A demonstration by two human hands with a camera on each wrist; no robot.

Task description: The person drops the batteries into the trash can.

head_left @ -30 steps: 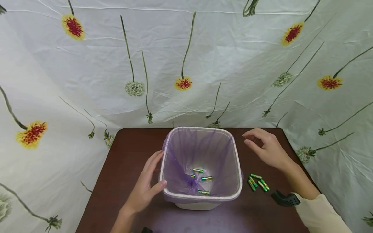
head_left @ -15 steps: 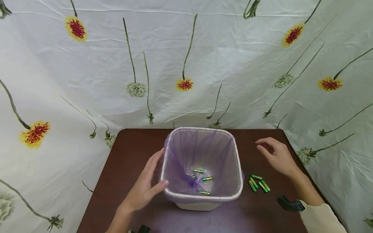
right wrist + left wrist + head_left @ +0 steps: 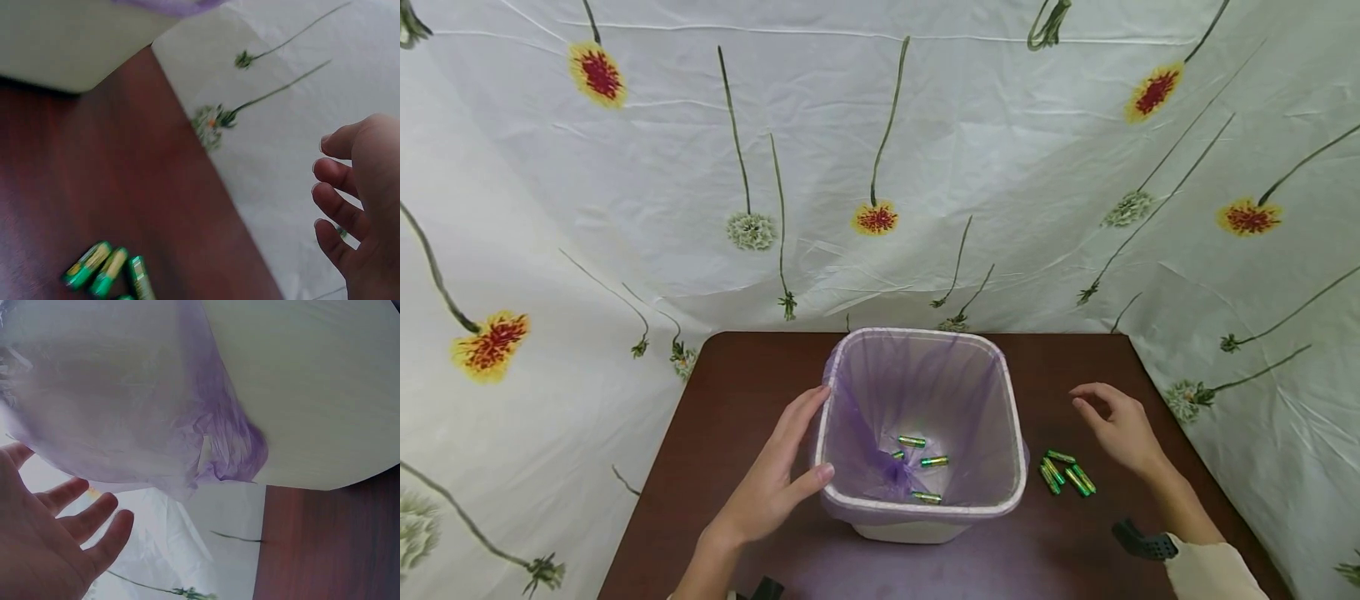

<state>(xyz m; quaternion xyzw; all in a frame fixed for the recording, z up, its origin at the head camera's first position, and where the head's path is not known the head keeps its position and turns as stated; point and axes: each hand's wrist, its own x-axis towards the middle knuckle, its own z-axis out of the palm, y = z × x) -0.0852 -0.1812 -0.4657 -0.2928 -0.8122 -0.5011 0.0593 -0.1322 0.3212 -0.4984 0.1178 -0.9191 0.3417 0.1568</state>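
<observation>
A white bin [image 3: 904,532] lined with a thin purple bag [image 3: 925,383] stands on the dark brown table. Several green and gold batteries, one of them this battery [image 3: 934,461], lie at its bottom. My left hand [image 3: 775,475] rests its fingertips and thumb against the bin's left rim, fingers spread; the left wrist view shows the fingers [image 3: 109,537] fairly straight beside the bag's overhang. My right hand [image 3: 1120,425] hovers right of the bin with loosely bent fingers and nothing between them. Just left of and below it, a small group of batteries [image 3: 1067,472] lies on the table.
The brown table [image 3: 722,400] reaches back to a white cloth [image 3: 820,167] printed with flowers, which hangs behind and on both sides. A dark wrist strap [image 3: 1142,542] sits on my right forearm. In the right wrist view the table's side edge runs beside loose batteries [image 3: 100,269].
My right hand has moved away from the bin, to the right and down toward the loose batteries. The left hand stays at the rim. The batteries keep their places.
</observation>
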